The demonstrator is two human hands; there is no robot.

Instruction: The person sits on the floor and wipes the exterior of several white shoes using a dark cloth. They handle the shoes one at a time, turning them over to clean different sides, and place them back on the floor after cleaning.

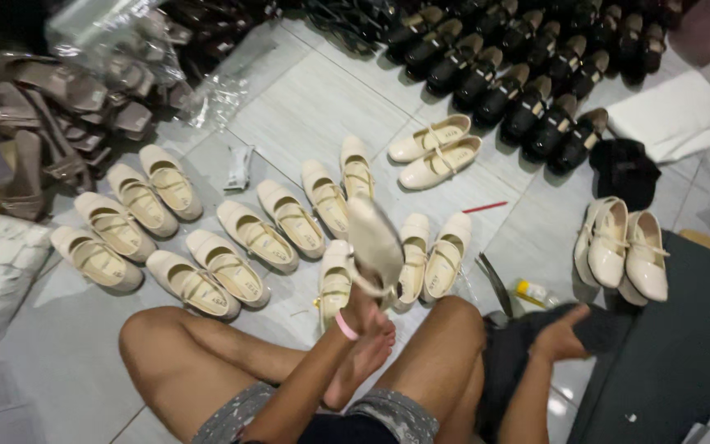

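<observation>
I am looking down at a tiled floor (330, 107) lined with cream shoes (207, 238) and, farther off, black shoes (519, 82). My left hand (361, 306) is clamping one cream shoe (374, 242) above my knees, its long axis running up and away, sole toward me. My right hand (564, 333) is resting flat on dark cloth (601, 329), fingers together.

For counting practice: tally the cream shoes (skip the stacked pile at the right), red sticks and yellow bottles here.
Cream shoes on the tiles: 15
Cream shoe held in the left hand: 1
Red stick: 1
Yellow bottle: 1
Total: 18
</observation>
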